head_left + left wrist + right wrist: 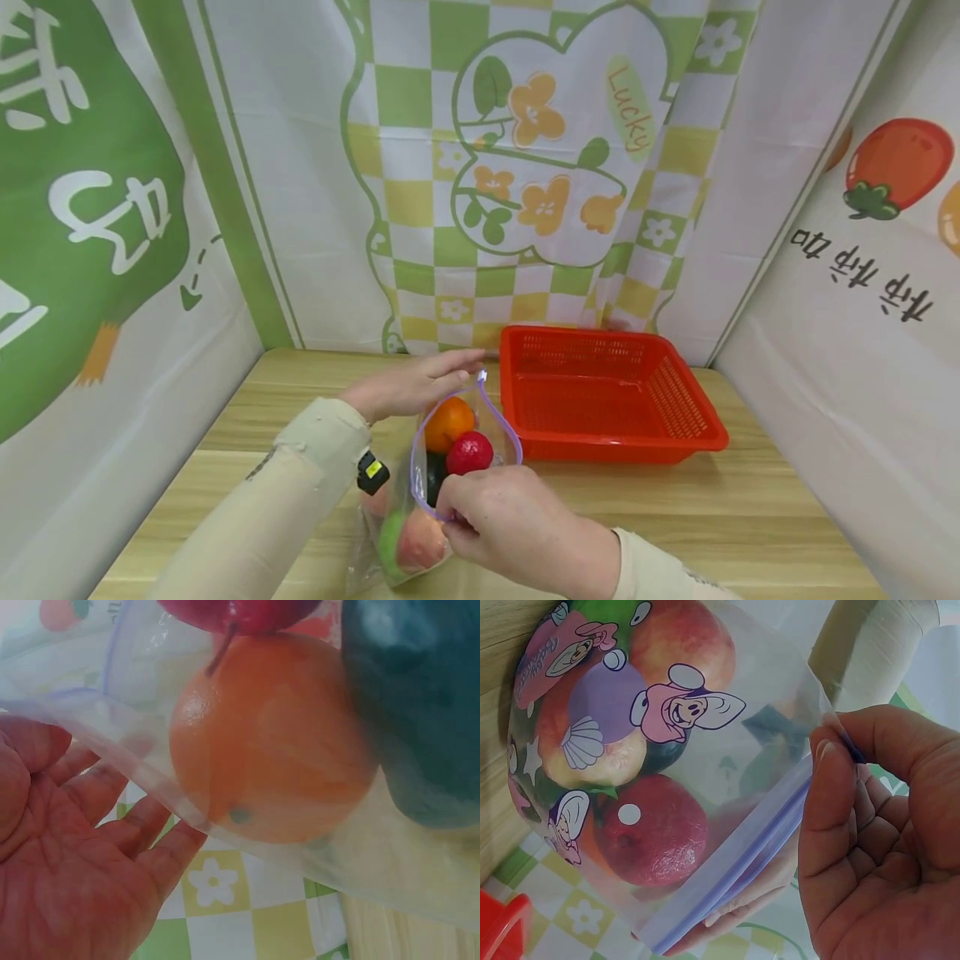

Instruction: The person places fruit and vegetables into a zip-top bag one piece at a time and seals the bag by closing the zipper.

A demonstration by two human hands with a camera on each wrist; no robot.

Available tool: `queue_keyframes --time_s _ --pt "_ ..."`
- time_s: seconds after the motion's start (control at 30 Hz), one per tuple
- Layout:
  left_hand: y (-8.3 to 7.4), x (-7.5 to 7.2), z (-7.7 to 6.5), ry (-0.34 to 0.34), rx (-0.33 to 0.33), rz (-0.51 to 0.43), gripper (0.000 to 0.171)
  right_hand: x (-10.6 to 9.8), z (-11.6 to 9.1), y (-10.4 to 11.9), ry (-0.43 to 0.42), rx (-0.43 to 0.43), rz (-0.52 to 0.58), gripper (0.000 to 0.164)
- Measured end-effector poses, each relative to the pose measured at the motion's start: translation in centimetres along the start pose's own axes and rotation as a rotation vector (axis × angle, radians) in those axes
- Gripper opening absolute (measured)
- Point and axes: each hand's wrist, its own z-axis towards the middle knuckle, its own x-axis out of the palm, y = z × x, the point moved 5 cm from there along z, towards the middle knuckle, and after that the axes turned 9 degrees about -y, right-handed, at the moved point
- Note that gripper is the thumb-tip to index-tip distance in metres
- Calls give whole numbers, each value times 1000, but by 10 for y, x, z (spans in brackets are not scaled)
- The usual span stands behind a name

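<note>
A clear zip bag [367,557] with a purple zip edge and cartoon prints stands on the table, its mouth open. Inside it are an orange [450,425], a dark red round fruit [470,452], a dark green fruit [435,477], a peach-coloured fruit [422,540] and a light green one [391,546]. My right hand [528,525] pinches the near corner of the bag's mouth between thumb and finger. At the far side, my left hand [416,386] has its fingers extended against or beside the bag; exact contact is unclear. A white zip slider [482,377] sits near those fingertips.
A red plastic basket [600,446] stands right of the bag, close to its mouth. The wood-grain table [757,508] runs back to a checked curtain [405,200]. Printed cloth walls [840,358] close in both sides.
</note>
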Motion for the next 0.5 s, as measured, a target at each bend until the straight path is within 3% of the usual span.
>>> queue_keyframes --time_s 0.23,0.5 --pt "3 1 -2 -30 28 -6 43 -1 -2 -2 22 18 24 12" --pt "12 -2 -8 -99 40 -66 25 -13 -7 -7 -53 7 1 16"
